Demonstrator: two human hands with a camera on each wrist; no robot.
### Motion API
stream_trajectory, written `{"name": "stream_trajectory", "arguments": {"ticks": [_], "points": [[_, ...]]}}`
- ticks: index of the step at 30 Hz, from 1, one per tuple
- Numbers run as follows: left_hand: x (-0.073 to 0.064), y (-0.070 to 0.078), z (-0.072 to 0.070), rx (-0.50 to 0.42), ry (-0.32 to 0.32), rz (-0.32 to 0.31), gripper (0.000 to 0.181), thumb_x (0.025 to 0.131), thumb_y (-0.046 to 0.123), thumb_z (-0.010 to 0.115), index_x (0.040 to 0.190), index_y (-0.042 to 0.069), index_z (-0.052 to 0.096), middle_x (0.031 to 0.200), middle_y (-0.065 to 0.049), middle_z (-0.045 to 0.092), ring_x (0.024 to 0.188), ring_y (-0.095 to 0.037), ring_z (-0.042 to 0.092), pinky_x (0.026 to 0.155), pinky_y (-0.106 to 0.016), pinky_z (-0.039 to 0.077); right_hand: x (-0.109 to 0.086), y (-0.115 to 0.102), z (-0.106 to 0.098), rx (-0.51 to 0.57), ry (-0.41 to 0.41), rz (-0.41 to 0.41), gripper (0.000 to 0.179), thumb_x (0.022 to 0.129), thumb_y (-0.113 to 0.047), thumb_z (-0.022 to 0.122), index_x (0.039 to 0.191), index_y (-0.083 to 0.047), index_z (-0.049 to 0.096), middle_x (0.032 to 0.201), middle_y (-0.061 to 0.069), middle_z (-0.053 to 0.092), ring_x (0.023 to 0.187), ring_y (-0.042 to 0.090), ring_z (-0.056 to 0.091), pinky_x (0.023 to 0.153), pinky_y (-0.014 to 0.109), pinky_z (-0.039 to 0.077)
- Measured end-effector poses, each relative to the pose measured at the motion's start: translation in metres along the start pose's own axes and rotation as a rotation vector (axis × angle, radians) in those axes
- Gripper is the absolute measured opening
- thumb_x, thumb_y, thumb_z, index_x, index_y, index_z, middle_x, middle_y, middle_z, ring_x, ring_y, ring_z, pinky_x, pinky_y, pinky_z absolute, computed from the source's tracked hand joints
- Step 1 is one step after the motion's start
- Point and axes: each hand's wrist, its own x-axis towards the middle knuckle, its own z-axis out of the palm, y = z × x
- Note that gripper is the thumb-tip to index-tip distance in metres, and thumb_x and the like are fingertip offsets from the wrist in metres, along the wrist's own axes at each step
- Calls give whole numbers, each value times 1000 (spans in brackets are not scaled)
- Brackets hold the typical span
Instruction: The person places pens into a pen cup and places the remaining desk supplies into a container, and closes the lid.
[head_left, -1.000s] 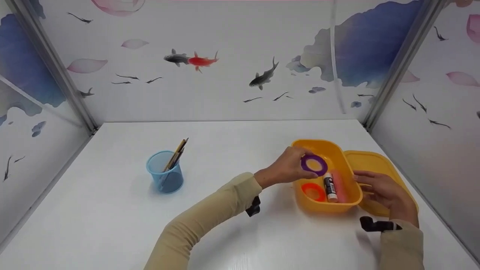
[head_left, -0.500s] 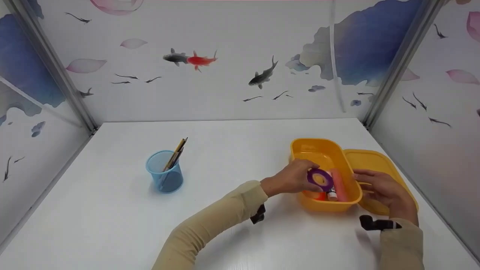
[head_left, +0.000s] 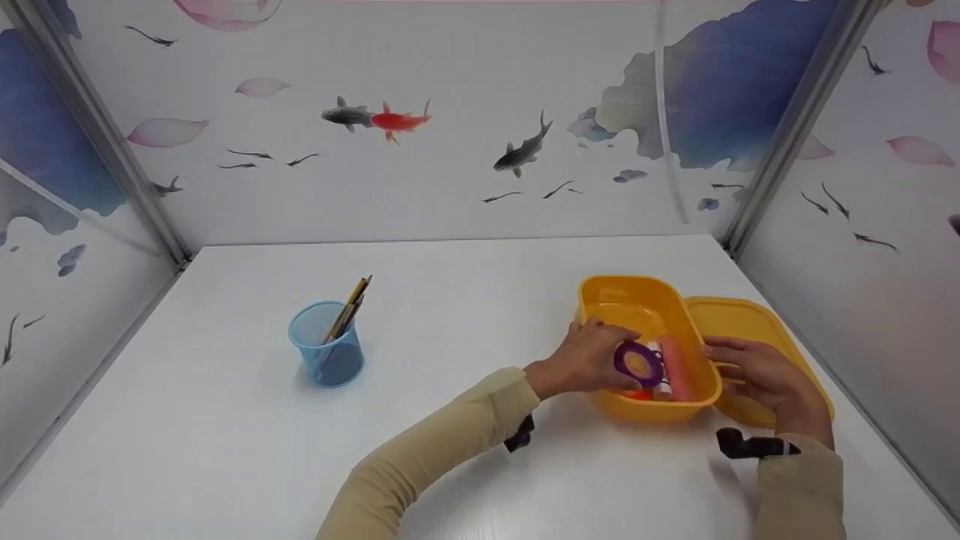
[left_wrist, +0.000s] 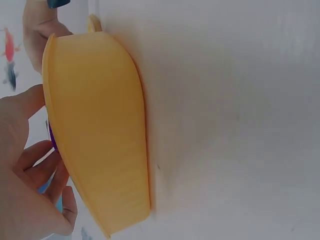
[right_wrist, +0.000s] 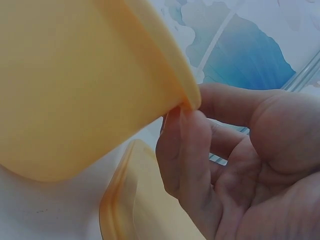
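Observation:
Inside the yellow box (head_left: 615, 412), low near its left side, my left hand (head_left: 581, 360) pinches a purple tape roll (head_left: 628, 373). Just a purple sliver of the tape roll (left_wrist: 53, 136) shows past the box rim in the left wrist view. My right hand (head_left: 776, 379) grips the box's right rim; in the right wrist view the thumb and fingers (right_wrist: 192, 145) meet at that rim. Beside the roll lie a glue stick (head_left: 661, 391) and a pink rod-like item (head_left: 675, 367). An orange ring (head_left: 639, 394) is mostly hidden under my left hand.
A yellow lid (head_left: 739, 322) lies on the white table (head_left: 465, 315), right of the box and partly under my right hand. On the left stands a blue mesh cup (head_left: 330, 352) with several pencils (head_left: 346, 311). Printed panels (head_left: 450, 202) enclose the back and sides.
My left hand has lowered the purple tape roll toward the viewer, deeper into the box, now covering much of the orange ring and glue stick. My right hand stays at the rim.

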Motion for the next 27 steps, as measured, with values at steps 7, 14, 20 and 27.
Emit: {"name": "stream_trajectory", "arguments": {"ticks": [7,14,20,27], "points": [[2,-6,-4,-108,30,-54,80,83,53,75,152,26,43,154,8,47,137,-16,39,116,-30,37,0,-1,0,-11,-6,-8,87,87,-57,68,156,-15,34,144,-1,51,117,20,56,93,21,54],[-2,-5,-11,-513,251,-251,56,96,29,68,147,18,48,146,-4,51,130,-20,53,105,-27,52,1,0,1,-53,-11,-12,91,88,-59,66,158,-13,30,162,14,32,119,20,56,93,20,54],[-9,-6,-14,-821,339,-382,50,96,18,68,143,13,52,141,-10,56,123,-23,60,100,-33,56,1,0,0,-45,-19,-22,90,89,-58,66,158,-12,30,160,14,34,116,18,58,94,21,55],[-18,-9,-8,-967,351,-576,50,93,19,71,140,10,54,127,-9,62,103,-18,68,90,-33,61,0,-2,1,-30,-19,-5,87,89,-56,67,157,-14,33,154,9,43,115,19,57,93,21,56]]}}
